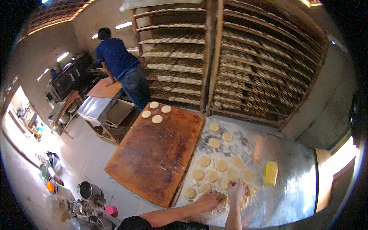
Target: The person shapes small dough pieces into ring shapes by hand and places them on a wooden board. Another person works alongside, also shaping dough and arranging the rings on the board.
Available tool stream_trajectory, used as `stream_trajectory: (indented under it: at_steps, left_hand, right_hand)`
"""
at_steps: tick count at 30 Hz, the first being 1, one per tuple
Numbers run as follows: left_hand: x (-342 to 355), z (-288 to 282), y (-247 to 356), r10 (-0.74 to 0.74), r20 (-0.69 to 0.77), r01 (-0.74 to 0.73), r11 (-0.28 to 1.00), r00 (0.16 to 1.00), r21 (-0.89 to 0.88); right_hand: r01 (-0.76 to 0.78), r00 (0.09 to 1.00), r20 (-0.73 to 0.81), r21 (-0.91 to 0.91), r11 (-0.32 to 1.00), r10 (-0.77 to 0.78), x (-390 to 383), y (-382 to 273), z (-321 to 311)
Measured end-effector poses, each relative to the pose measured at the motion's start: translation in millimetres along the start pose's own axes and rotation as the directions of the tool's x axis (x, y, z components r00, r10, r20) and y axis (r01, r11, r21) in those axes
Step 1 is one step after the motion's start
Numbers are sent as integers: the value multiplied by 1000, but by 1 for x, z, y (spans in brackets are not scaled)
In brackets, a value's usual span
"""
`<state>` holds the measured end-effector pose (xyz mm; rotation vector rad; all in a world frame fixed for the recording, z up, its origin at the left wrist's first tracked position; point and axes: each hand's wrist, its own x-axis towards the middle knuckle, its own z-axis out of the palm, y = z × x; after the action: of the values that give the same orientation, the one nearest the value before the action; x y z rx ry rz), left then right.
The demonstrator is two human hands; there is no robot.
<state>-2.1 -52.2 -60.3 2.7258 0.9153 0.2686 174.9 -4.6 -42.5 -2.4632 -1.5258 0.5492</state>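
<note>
My left hand [209,200] lies flat on the floured metal table [291,184], pressing down by a dough round [190,192] near the front edge. My right hand [236,190] rests fingers-down on the dough beside it, touching a round [226,183]. Several flattened dough rounds [214,165] spread across the flour beyond both hands. A large brown wooden board [157,153] lies to the left, with several rounds [156,111] at its far corner. Whether either hand grips anything is hidden.
A yellow scraper [271,173] lies on the table to the right. Tall wooden racks [245,65] filled with trays of dough pieces stand behind. A person in a blue shirt [120,65] works at another table. Pots and buckets [76,199] sit on the tiled floor at left.
</note>
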Motion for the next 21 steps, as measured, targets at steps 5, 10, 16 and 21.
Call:
stream_trajectory:
  at_steps: [5,10,16,21]
  left_hand:
    - [-36,-83,-119,-298,-296,227,941,907,-251]
    - [-94,-173,-352,-640,-629,662,706,442,-253]
    - [-112,-183,-512,-796,-518,893,432,313,-124]
    - [-126,-168,-552,-736,-472,842,538,486,27]
  right_hand:
    - [51,948,-311,-71,996,-70,-14,-28,-13]
    - [479,877,-201,292,828,-436,40,-174,29]
    - [618,752,-289,-3,786,-593,92,-417,135]
    - [568,770,-304,-73,820,-561,90,-517,200]
